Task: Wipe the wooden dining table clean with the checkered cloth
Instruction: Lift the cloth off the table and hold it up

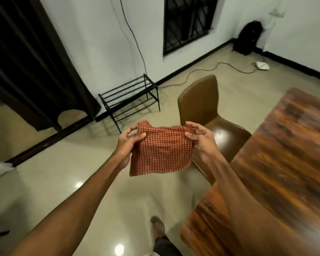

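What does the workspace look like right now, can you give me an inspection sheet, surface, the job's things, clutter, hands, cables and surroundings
Surface: wooden dining table at the right, glossy; the part in view is bare.
Job's things: checkered cloth held up in the air over the floor, left of the table, not touching it.
Clutter: nothing seen on the table.
Hands: left hand and right hand each pinch a top corner of the cloth.
Cables: dark cable runs down the wall and along the floor to a white device.
Surroundings: brown chair at the table, black metal rack by the wall, barred window, dark curtain, black bag in the corner.
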`<move>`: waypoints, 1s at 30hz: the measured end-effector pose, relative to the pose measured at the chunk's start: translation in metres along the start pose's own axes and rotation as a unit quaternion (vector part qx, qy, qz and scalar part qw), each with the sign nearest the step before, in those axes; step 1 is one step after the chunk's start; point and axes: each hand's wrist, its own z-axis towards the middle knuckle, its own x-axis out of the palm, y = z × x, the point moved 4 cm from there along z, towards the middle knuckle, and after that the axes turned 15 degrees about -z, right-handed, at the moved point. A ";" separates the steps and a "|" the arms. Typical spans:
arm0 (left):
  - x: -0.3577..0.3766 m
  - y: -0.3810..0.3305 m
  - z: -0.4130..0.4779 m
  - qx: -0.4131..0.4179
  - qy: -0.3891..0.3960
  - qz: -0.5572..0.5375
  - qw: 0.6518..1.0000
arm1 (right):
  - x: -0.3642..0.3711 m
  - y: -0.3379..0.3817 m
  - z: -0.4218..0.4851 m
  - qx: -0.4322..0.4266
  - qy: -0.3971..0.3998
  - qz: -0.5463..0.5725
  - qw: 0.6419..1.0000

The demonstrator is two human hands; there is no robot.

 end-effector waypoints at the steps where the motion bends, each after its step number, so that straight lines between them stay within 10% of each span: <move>1: -0.011 -0.012 0.016 0.002 -0.017 -0.001 1.000 | 0.012 0.004 0.024 -0.003 0.015 0.000 1.000; 30: -0.150 -0.150 0.450 0.082 -0.188 0.106 0.973 | 0.256 0.090 0.509 0.005 0.049 -0.255 0.966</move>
